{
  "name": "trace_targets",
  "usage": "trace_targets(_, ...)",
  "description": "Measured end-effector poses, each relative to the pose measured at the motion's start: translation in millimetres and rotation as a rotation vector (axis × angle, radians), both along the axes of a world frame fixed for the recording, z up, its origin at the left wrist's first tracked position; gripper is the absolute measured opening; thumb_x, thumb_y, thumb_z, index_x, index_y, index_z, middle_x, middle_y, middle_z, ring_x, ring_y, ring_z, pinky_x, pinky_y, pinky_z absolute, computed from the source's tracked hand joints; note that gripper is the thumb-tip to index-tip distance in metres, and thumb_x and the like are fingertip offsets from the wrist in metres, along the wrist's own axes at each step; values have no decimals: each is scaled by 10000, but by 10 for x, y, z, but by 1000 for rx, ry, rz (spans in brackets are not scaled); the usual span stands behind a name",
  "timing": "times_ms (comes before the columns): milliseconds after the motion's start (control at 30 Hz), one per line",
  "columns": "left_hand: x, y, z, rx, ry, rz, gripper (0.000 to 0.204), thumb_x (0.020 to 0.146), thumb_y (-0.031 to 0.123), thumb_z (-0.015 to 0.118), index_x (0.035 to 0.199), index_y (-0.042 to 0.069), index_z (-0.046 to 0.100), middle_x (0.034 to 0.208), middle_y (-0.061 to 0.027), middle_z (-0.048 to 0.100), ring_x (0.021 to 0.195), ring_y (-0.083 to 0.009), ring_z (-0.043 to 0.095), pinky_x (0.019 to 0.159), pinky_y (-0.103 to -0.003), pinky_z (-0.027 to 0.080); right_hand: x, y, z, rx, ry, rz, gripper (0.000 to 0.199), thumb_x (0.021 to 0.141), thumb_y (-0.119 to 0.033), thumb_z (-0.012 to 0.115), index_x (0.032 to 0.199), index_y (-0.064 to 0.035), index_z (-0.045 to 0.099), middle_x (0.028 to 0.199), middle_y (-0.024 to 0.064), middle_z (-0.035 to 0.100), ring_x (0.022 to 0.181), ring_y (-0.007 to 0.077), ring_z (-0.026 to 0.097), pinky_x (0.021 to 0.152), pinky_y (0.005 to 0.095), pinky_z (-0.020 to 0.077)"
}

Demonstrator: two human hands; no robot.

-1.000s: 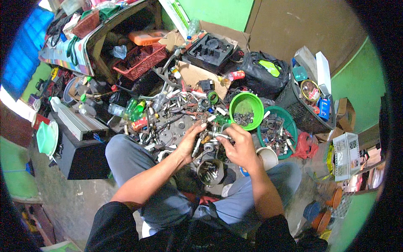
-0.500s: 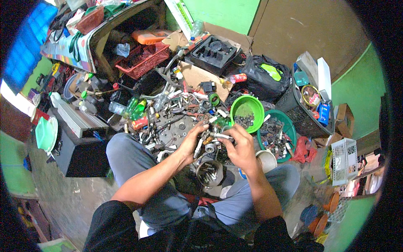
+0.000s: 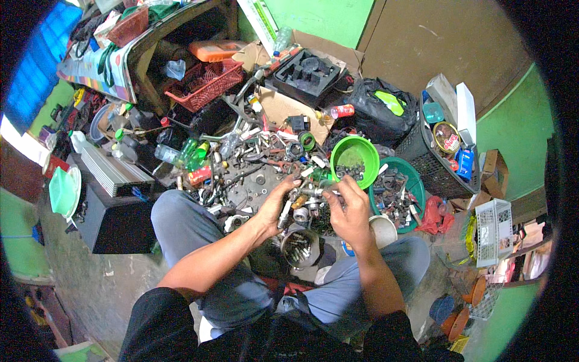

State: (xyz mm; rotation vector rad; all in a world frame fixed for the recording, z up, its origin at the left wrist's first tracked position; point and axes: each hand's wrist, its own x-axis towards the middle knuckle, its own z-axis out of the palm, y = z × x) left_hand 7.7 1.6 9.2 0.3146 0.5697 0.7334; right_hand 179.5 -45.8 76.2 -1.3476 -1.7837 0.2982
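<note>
L hand holds metal pc., details indistinct; R hand at pc.'s 3 o'clock, contact obscured: grip state I can't tell.

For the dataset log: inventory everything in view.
metal pieces: several, silvery, centre
loose parts: uncountable, mixed colours, ahead
pot: one, grey, lower centre
tub: one, green, right centre
basin: one, teal, right of tub
bag: one, red, beside basin
sack: one, black, beyond tub
lattice basket: one, red, upper left
tray: one, black, top centre
box: one, black, left
bottles: several, green and clear, left
left grip: one, bare, holding metal pieces
right grip: one, bare, centre
</note>
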Motion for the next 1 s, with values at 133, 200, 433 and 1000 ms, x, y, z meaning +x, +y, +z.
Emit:
trace_targets(133,-86,80,-51,-43,-29,10,395,914,324,547,1220,75,541,1000,-104,679,833,-200,683,717,-328,586,55,17,145,3,104,-76,92,799,8,672,870,15,615,790,145,561,725,289,599,620,351,473)
trace_targets(200,-97,91,-36,-66,-4,46,398,919,335,534,1224,79,552,1022,-106,683,843,-200,684,724,-324,586,178,28,101,-29,152,-82,116,797,-1,684,893,12,620,816,133,577,757,250,613,629,321,488)
trace_targets(433,-96,87,-41,-46,12,79,421,910,357,546,1240,96,552,1070,-115,682,872,-211,691,734,-339,595,224,31,-69,-311,639,21,105,893,7,622,997,6,636,910,72,644,789,122,631,669,272,532)
trace_targets(1000,-298,289,-154,47,103,203,408,879,390,559,1113,62,627,964,-95,691,844,-220,664,747,-374,554,403,57,-328,-618,608,275,155,926,-17,558,1075,25,567,934,104,644,848,170,650,780,306,546)
